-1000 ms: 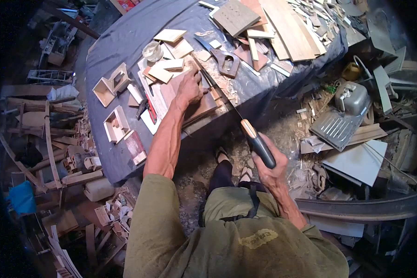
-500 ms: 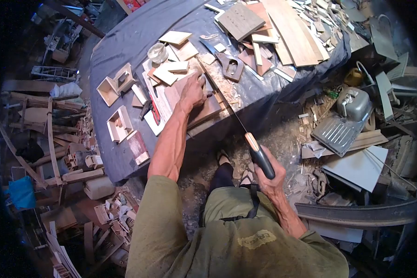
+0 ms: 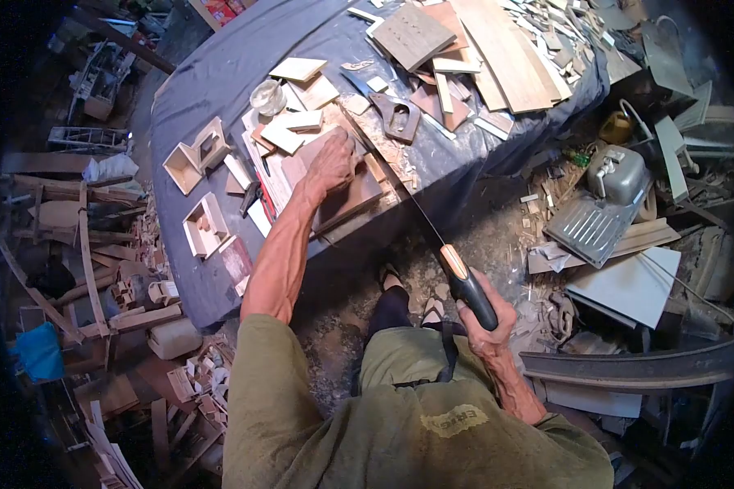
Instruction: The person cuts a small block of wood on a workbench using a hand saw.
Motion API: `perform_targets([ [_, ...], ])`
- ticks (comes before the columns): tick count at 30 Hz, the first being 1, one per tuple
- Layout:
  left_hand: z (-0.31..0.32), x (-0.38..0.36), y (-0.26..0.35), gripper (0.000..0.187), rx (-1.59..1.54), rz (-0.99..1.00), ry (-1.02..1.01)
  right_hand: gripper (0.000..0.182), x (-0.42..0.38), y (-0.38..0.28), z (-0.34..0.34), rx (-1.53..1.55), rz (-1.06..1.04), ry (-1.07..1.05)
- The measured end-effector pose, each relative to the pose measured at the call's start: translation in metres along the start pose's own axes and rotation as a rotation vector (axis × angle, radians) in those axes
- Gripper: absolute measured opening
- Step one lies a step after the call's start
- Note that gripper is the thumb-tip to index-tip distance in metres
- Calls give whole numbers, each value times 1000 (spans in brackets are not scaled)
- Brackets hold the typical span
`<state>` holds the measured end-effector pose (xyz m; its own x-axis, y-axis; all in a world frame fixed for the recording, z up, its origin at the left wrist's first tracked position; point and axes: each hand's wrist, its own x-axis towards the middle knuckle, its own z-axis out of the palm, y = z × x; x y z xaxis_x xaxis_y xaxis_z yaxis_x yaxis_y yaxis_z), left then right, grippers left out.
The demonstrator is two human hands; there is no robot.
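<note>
**A:** Hand saw (image 3: 432,232) gripped in right hand (image 3: 488,314), fingers wrapped tight round the dark handle, blade running up and away from the fingers into the cut. Left hand (image 3: 332,163) pressed flat on the brown board (image 3: 347,191), fingers spread and closed on nothing, just pinning it at the edge of the worktop (image 3: 220,61).

**B:** Any read on how that board handles?

**A:** Looks thin, stiff and light, probably prone to chatter or skid on the blue cloth, hence the palm weight right beside the kerf. Overhanging end likely to snap off ragged near the finish, just a guess. Saw blade long and narrow, so probably whippy; best held at the handle only, as here.

**B:** Anything crowding the fingers?

**A:** Plenty. Pale offcuts (image 3: 289,130) just beyond the left fingertips, a second saw handle (image 3: 395,118) further out past them, sawdust along the cut line. Small open wooden boxes (image 3: 196,155) off to the thumb-opposite side. Longer planks (image 3: 497,49) well beyond, far end of worktop.
</note>
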<state>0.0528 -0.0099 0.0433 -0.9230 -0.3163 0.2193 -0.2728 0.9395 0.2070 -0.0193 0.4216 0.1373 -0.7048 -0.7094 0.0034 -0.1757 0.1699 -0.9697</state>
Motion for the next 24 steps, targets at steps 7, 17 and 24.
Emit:
perform_targets([
  [7, -41, 1, 26, 22, -14, -110, -14, 56, 14, -2, 1, -17, -92, 25],
  [17, -45, 22, 8, 12, -123, -47, 141, 55, 42, -17, 17, -8, -137, 42],
  [24, -36, 33, -23, 20, -300, -250, 221, 53, 61, -18, 34, 1, -165, 72],
])
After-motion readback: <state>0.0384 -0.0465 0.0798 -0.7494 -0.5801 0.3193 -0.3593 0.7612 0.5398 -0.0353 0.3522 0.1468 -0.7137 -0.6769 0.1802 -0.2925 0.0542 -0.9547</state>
